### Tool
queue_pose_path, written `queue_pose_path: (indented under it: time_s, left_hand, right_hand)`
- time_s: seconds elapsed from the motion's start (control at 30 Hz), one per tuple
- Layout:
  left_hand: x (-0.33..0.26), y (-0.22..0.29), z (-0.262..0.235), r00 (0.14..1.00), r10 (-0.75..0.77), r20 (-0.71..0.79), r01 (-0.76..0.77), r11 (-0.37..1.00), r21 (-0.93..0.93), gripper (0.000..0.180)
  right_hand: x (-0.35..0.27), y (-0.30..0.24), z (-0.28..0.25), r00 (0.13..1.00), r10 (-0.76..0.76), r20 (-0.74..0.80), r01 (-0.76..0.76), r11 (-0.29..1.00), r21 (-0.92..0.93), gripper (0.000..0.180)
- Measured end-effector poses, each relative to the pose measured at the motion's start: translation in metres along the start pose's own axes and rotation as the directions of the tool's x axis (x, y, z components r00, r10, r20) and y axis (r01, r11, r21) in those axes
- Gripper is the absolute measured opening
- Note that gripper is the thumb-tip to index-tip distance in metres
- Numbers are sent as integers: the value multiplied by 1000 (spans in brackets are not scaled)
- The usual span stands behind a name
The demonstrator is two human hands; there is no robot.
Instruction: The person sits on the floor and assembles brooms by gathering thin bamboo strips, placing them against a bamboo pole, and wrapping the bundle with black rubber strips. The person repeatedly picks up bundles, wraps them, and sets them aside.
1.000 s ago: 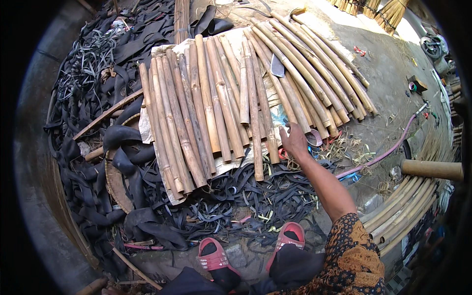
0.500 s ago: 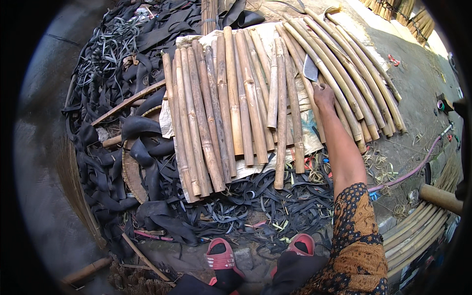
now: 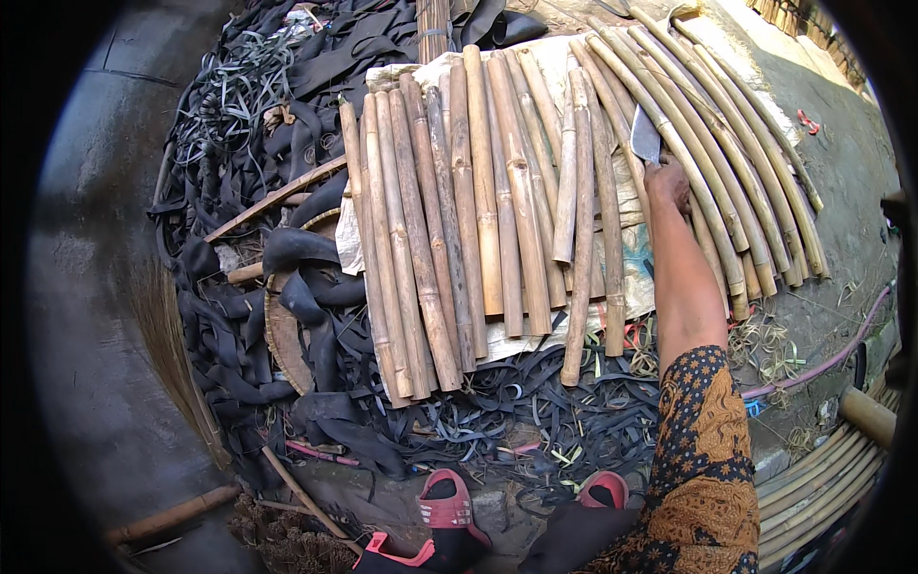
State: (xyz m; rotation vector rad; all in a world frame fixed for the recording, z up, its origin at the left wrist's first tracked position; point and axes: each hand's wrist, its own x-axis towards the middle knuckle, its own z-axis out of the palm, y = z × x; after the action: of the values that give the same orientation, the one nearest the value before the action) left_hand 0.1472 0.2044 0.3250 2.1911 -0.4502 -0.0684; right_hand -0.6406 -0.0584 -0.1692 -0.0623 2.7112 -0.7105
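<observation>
I observed the right hand (image 3: 667, 184) extended over the bamboo, closed around the handle of a cleaver (image 3: 646, 136). The cleaver showed a broad, flat, grey metal blade, dull in finish; its handle was hidden inside the fist. The blade pointed away from me toward the far edge of the sack, its long axis running near to far, roughly in line with the poles beneath it.

The cleaver sat near the far right corner of the white sack (image 3: 350, 239), above the gap between the straight bamboo poles (image 3: 483, 210) and the curved bamboo poles (image 3: 727, 163). I could not tell whether the blade touched a pole.

I counted one cleaver. On the sack I counted about fourteen straight poles, tan to brown, jointed, laid side by side with long axes near to far. The fanned, curved group past the sack's right edge numbered about eight; overlap made an exact count unsafe.

The left hand was out of view.

Black rubber strips (image 3: 287, 287) lay heaped along the sack's left and near edges. Two pink sandals (image 3: 448, 502) were at the near side. A pink hose (image 3: 832, 356) ran across the ground to the right.
</observation>
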Motion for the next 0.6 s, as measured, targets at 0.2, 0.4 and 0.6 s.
queue_pose_path:
  time_s: [0.2, 0.4, 0.6]
  left_hand:
    - [2, -4, -2, 1000, 29, 6, -29, 1000, 5, 53]
    - [8, -4, 3, 999, 41, -3, -41, 998, -54, 54]
    - [-10, 12, 31, 992, 90, 83, -89, 996, -21, 54]
  right_hand:
    - [31, 7, 21, 999, 43, 10, -43, 998, 51, 44]
    - [76, 18, 48, 977, 87, 195, -109, 988, 107, 44]
    - [43, 44, 12, 945, 4, 326, -182, 837, 517, 45]
